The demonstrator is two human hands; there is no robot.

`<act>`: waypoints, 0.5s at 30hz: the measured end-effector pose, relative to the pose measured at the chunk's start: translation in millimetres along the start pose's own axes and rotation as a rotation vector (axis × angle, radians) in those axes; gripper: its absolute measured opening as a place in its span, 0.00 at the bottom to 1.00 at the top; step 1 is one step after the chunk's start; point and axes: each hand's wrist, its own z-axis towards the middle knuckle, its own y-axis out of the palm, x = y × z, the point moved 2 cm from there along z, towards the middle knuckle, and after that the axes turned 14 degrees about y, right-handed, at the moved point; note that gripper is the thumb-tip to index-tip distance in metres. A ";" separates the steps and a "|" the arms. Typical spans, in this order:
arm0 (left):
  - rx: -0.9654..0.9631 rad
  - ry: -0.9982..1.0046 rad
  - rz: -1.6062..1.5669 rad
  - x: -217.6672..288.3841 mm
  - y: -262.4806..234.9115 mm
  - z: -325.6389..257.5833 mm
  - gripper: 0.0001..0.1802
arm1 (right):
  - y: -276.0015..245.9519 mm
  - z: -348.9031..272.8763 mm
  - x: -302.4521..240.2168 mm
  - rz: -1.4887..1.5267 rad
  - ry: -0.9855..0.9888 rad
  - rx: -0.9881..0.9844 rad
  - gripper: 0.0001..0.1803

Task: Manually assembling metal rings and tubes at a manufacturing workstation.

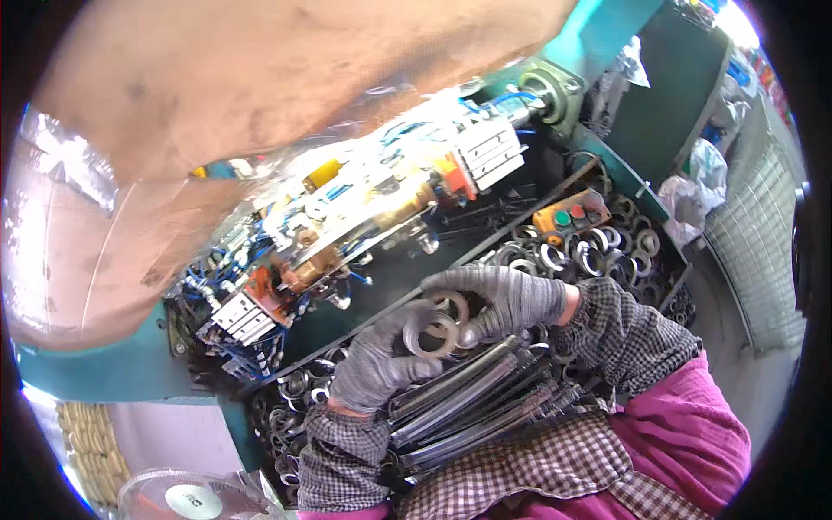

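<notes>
Two pale metal rings sit between my gloved hands, one partly behind the other. The nearer ring (pixel 431 335) is gripped by my left hand (pixel 374 357), its thumb below and its fingers behind. My right hand (pixel 507 299) is closed around the right side of the rings, thumb at the lower edge and fingers over the top. The farther ring (pixel 458 305) shows only in part, and I cannot tell which hand bears it. Just below my hands lies a bundle of long dark strips (pixel 468 394), over a tray of loose rings.
More metal rings (pixel 598 251) fill the tray right and left. An orange control box (pixel 570 214) with green and red buttons stands at its back. Beyond the tray's edge is a machine (pixel 373 217) with cylinders and blue hoses. A fan (pixel 186 498) is at lower left.
</notes>
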 end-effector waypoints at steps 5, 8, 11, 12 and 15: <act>0.180 0.134 1.153 25.8 -50.7 12.3 0.39 | -46.3 13.0 -25.2 -0.489 -0.216 0.349 0.25; 0.459 -0.094 1.460 27.5 -100.9 -4.6 0.36 | -68.3 50.4 -36.4 -1.384 -0.065 0.796 0.31; 0.381 0.014 1.630 -6.5 -136.0 -2.8 0.39 | -72.8 86.7 -20.2 -1.489 -0.014 0.690 0.34; 0.388 0.039 1.548 -10.3 -136.4 3.8 0.40 | -73.7 89.4 -17.1 -1.489 0.000 0.660 0.34; 0.396 -0.002 1.343 -11.6 -138.4 16.4 0.41 | -80.5 100.3 -15.4 -1.455 -0.024 0.588 0.36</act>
